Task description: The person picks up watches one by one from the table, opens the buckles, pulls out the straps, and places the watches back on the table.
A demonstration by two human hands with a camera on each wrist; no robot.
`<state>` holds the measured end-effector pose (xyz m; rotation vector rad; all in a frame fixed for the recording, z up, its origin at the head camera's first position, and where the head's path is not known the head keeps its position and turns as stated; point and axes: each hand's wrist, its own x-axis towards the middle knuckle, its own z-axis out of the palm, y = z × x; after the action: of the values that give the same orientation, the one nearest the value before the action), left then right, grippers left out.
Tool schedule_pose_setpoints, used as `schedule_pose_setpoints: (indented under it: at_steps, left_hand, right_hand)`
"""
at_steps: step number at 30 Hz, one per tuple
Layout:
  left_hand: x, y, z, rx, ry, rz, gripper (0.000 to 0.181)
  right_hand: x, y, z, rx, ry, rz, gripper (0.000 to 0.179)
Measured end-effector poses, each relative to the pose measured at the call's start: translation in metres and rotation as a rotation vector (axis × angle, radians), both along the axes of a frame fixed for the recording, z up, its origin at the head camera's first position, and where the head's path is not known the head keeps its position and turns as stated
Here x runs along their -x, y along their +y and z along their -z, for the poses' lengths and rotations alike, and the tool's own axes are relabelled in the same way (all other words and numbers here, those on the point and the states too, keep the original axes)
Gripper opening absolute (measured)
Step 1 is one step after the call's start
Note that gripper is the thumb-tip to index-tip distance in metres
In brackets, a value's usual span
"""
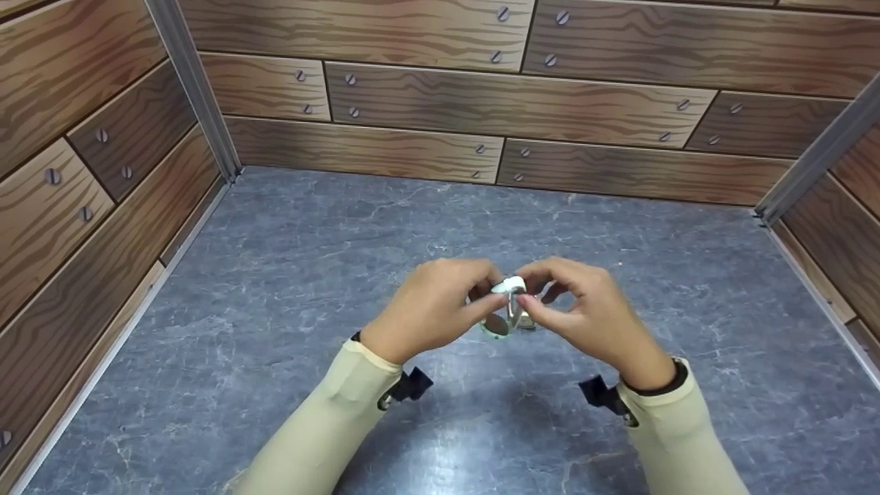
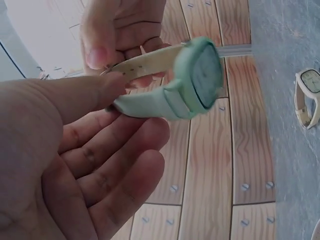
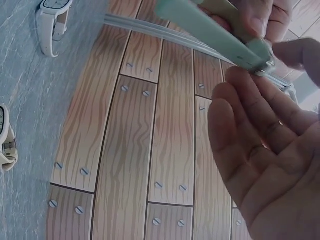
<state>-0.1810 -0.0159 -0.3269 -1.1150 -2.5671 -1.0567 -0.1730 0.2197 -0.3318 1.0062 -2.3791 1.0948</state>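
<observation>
Three watches can be counted: a green watch [image 2: 182, 82] held up, and two resting on the surface, a cream watch [image 2: 301, 107] on the right and a white watch [image 3: 48, 27] on the left. Two hands and two pale sleeves [image 1: 306, 426] show, with a black device [image 1: 416, 383] at each wrist.

The tabletop [image 1: 330, 227] is blue-grey with a marbled pattern, bright with glare on its near side. Wood-patterned walls [image 1: 426, 96] printed with screws stand on the left, right and far sides, and a metal post [image 1: 199, 89] fills each of the two far corners.

The green watch is above the middle of the tabletop, between the hands. The left hand [image 1: 436, 309] pinches its strap between thumb and forefinger, the other fingers loosely extended. The right hand [image 1: 595, 309] pinches the strap near the buckle, its other fingers slightly bent.
</observation>
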Motion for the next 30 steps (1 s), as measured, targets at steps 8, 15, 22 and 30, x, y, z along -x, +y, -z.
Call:
schedule_pose_setpoints:
  at_steps: [8,15,22,30]
  left_hand:
    - [-0.0001,0.0021,-0.0015,-0.033,-0.106,-0.05,0.014]
    - [-0.0026,0.0041,0.0004,0.084,-0.103,-0.032,0.012]
    - [-0.0026,0.0048,0.0015,0.109,-0.053,0.003,0.01]
    - [-0.0029,0.0044,0.004,0.106,-0.001,0.013,0.024]
  right_hand:
    - [0.0005,-0.0008,0.0017,-0.005,-0.041,0.0,0.019]
    - [-0.0012,0.0019,0.0016,-0.056,-0.109,0.006,0.015]
    - [-0.0016,0.0001,0.0029,-0.065,-0.087,-0.019,0.022]
    - [-0.0011,-0.0009,0.0044,-0.07,0.004,-0.05,0.029]
